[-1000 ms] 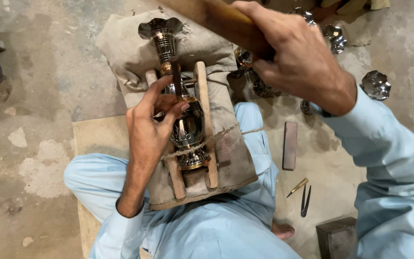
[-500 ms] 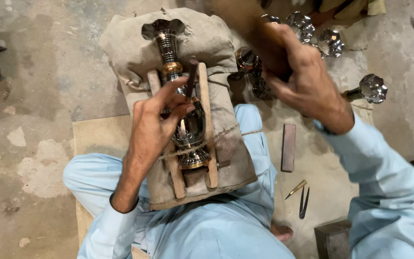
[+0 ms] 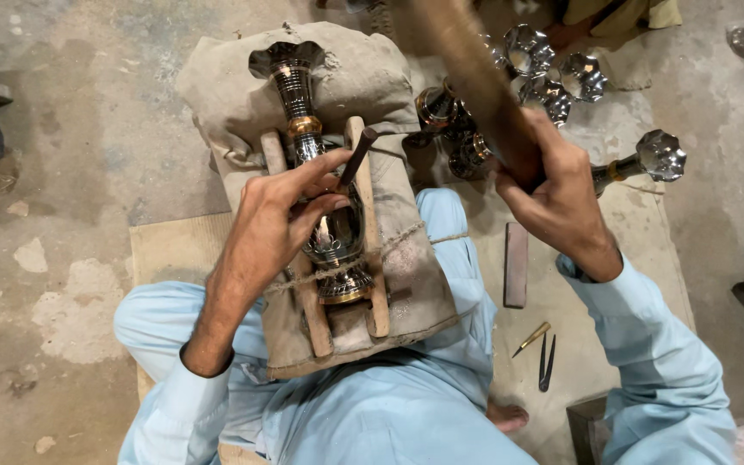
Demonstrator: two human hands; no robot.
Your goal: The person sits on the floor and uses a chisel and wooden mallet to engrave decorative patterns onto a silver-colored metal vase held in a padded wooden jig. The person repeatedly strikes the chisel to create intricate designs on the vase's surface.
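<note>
Left hand pinching, right hand clenched.

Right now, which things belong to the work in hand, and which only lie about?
In use:
- left hand holding the dark metal punch
- shiny engraved metal vase tied between wooden slats
- right hand gripping the blurred wooden mallet

Lying about:
- other shiny metal vases
- dark flat bar
- small pointed tools

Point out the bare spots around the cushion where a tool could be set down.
Free: the concrete floor left of the sack cushion, and the board strip beside the left hand. A smaller patch lies between the flat bar and the right sleeve. Crowded: upper right, where metal vases cluster.
</note>
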